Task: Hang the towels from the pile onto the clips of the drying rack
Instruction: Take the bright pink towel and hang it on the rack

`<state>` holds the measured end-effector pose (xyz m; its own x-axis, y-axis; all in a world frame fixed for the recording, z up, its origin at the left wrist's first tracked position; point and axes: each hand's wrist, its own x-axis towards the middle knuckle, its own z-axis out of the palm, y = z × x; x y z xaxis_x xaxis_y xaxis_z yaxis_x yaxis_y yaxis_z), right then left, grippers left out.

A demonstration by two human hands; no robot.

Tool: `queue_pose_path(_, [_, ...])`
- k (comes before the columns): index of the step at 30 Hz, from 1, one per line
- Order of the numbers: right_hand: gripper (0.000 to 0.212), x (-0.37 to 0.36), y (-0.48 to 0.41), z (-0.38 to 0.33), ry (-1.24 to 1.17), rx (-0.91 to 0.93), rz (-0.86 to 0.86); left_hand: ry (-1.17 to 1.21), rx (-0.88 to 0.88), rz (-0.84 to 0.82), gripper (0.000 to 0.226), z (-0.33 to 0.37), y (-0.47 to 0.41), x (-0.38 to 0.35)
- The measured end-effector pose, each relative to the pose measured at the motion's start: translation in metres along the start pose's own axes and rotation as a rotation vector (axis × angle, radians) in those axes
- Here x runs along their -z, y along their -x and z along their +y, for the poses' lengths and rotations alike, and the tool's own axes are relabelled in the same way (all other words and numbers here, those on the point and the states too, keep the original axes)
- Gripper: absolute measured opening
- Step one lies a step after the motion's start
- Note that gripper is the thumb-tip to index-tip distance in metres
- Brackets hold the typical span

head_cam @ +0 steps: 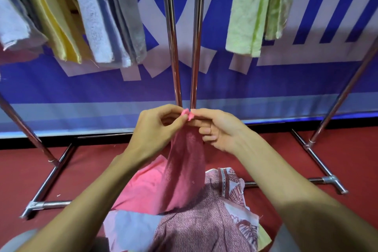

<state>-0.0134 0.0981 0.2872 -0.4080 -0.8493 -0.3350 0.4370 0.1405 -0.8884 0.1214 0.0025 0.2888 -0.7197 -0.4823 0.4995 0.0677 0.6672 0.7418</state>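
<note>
A pink towel [184, 172] hangs down from both of my hands in the middle of the view. My left hand [157, 129] pinches its top corner between thumb and fingers, and my right hand [216, 129] pinches the same corner right beside it. Below lies the pile [196, 225] of towels, with a mauve speckled one and a leaf-patterned one on top. The drying rack's two upright steel poles [184, 47] rise just behind my hands. Several towels hang above: grey, yellow and white ones [81, 16] on the left, pale green ones [257, 8] on the right. The clips are out of view.
The rack's steel base bars [49, 182] and slanted legs [327, 159] stand on a red floor to both sides. A blue and white banner [266, 84] closes off the back.
</note>
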Motion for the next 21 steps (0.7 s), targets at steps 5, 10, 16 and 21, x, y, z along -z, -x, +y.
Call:
queue_pose_path(5, [0.018,0.002,-0.007,0.005,0.1,0.044,0.113,-0.093,-0.06,-0.056,0.022,-0.008,0.0,0.005])
queue_pose_path(10, [0.024,0.001,-0.005,0.002,0.311,0.108,0.205,-0.181,-0.063,-0.042,0.005,-0.012,-0.001,0.002])
queue_pose_path(16, [0.018,0.006,-0.013,0.003,0.663,0.483,0.402,-0.086,0.058,-0.076,0.012,-0.007,-0.003,0.006])
queue_pose_path(21, [0.048,-0.013,-0.025,0.032,0.432,0.319,-0.002,-0.124,-0.001,-0.188,0.016,-0.004,-0.003,0.011])
